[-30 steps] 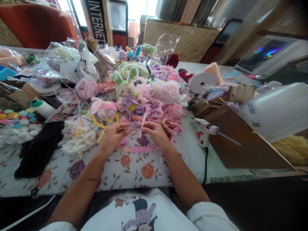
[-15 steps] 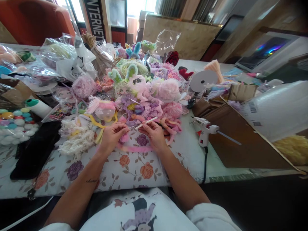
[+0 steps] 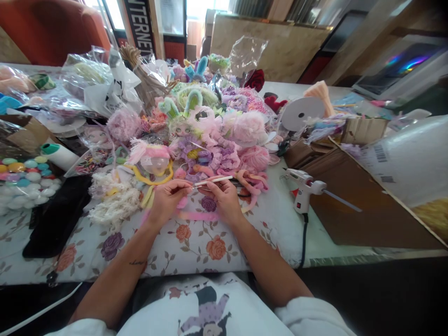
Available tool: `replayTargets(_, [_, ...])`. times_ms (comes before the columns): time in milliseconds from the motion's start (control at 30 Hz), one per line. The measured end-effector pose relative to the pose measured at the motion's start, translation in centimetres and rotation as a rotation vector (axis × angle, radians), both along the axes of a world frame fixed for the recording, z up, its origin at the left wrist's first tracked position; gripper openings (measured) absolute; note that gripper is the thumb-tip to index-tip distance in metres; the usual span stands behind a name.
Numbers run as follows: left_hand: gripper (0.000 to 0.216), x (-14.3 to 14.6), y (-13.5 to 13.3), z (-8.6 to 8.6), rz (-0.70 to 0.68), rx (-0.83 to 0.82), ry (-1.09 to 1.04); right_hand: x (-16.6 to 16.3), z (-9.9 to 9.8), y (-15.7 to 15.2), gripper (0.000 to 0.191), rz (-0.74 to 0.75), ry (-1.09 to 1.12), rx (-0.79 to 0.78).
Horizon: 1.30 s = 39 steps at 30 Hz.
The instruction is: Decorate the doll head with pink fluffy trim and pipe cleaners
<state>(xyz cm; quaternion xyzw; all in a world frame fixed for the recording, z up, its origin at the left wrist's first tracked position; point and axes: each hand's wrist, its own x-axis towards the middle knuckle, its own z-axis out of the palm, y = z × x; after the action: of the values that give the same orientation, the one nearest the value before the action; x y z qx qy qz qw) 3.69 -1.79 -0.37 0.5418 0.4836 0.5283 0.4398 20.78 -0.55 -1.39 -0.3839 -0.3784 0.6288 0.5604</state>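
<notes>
My right hand [image 3: 226,195] is closed in a pinch around a thin white stick-like tool [image 3: 219,179], which lies nearly level. My left hand [image 3: 168,197] is also pinched shut, its fingertips just left of the tool's left end. Something small and thin seems to be between those fingertips, too fine to make out. Under and behind both hands runs a fuzzy pink strip [image 3: 199,216] on the floral cloth [image 3: 154,254]. Its pink and peach loops [image 3: 257,184] lie beyond my right hand, where dark handles, partly hidden, show among them.
Behind my hands rises a pile of dolls, pink yarn [image 3: 255,159] and ruffled trim. A hot glue gun [image 3: 304,189] stands at the right beside a cardboard box [image 3: 367,210]. At the left lie cream fluffy yarn [image 3: 115,198], a black case [image 3: 58,219] and a bag of coloured balls [image 3: 31,184].
My hands have come slightly closer together. The white tool has turned from a slant to nearly level. The whole view has shifted a little, so things appear farther right.
</notes>
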Motion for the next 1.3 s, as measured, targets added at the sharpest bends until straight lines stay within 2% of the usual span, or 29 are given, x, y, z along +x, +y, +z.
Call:
replayTargets(100, [0.013,-0.06,0.10,0.02,0.008,0.065,0.009,0.02,0.09,-0.05,0.026,-0.007,0.016,0.011])
replayTargets(433, [0.019,0.09,-0.18,0.19,-0.009,-0.052,-0.003,-0.32,-0.11,-0.23,0.028,0.021,0.028,0.005])
replayTargets(867, [0.020,0.35,-0.29,0.19,-0.035,-0.047,-0.046,-0.50,0.21,-0.59,0.029,-0.003,0.043,-0.005])
replayTargets(1300, [0.015,0.39,-0.33,-0.16,-0.045,-0.005,-0.061,-0.71,0.09,-0.82,0.025,-0.039,0.061,0.060])
